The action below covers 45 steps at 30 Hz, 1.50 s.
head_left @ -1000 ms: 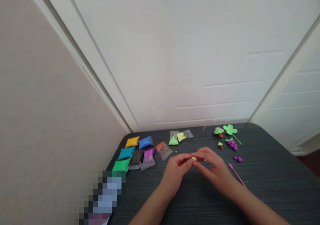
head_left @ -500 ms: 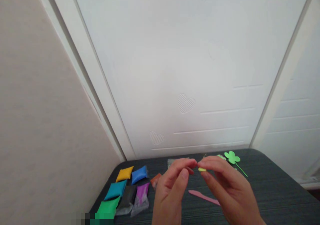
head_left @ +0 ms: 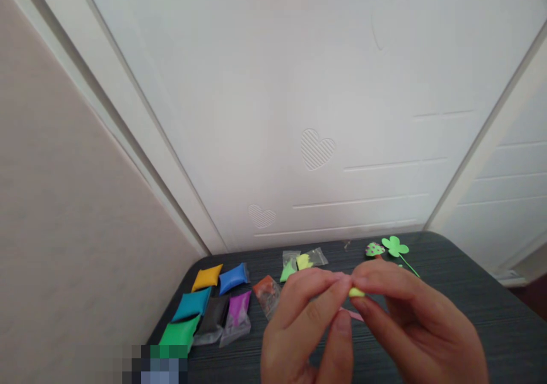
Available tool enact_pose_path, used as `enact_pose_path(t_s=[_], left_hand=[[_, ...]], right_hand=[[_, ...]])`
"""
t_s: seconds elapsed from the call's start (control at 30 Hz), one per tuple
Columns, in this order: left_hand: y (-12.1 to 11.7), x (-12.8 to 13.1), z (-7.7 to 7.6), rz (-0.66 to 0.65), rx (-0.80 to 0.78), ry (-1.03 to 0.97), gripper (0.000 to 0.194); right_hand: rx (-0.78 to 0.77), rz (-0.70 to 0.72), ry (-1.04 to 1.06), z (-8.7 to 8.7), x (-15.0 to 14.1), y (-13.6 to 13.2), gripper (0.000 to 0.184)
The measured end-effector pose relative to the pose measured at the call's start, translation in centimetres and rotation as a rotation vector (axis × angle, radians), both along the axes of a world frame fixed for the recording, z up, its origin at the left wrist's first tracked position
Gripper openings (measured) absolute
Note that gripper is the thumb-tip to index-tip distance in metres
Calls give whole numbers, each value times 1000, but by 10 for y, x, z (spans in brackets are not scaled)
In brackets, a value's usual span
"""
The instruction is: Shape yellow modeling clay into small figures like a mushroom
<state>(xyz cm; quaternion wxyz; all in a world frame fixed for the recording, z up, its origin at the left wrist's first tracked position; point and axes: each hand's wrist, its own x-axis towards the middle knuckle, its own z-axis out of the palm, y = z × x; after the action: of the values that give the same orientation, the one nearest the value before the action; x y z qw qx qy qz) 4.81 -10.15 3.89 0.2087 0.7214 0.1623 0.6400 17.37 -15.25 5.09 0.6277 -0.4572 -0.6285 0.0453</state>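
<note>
A small yellow piece of modelling clay [head_left: 356, 293] is pinched between the thumb and index finger of my right hand [head_left: 414, 321]. My left hand [head_left: 310, 321] is beside it, its bent fingertips meeting the right index fingertip at the clay's left end. A gap shows between the left thumb and index finger, with nothing held there. Behind the hands, a pink plastic clay knife [head_left: 352, 315] lies on the dark table [head_left: 239, 364], mostly hidden by them.
Clay packets lie at left, including an orange-yellow one [head_left: 207, 277], a blue one [head_left: 233, 278] and a purple one [head_left: 237, 310]. An opened orange-brown packet [head_left: 265, 293] is nearer the hands. At back right are a green clover shape [head_left: 395, 246] and a dotted green piece [head_left: 374, 249].
My left fingertips have moved right and now meet the right hand at the yellow clay. The view has tilted down slightly, showing the green and yellow packets behind the hands.
</note>
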Motion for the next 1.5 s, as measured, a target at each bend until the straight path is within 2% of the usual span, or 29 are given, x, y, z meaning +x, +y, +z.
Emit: enact_pose_path(t_s=[0.17,0.27,0.43,0.7,0.8,0.9,1.03,1.23,1.37,1.5], left_hand=[[-7,0,6,48,-22,-7,31],[-12,-2,10,22,-21,4,36],[-16,-8,14,-23,-123,20,36],[-16,-8,12,15,2,16,36],[-18,-4,9,17,-5,-27,38],[-21,-2,6,-52,-79,-71,36],[-21,-4,5,-159,-183,-112,32],[-15,-4,4,-205,-78,-88,37],[-16,-3,5,-194,-126,-129,33],[-14,-4,6,-243,-121,-132,34]], right_hand=[[17,-3,60,1,-2,-3,29],[26,-8,44,1,-3,-6,30],[-2,22,-36,4,-3,-14,30],[11,-22,28,4,-10,-20,30],[43,-38,42,1,-13,-20,33],[44,-18,33,1,-14,-18,36],[-13,3,-7,5,-9,-15,31],[86,-10,-87,4,-7,-11,32],[170,-7,-84,5,-8,-10,33],[163,23,-107,7,-7,-11,34]])
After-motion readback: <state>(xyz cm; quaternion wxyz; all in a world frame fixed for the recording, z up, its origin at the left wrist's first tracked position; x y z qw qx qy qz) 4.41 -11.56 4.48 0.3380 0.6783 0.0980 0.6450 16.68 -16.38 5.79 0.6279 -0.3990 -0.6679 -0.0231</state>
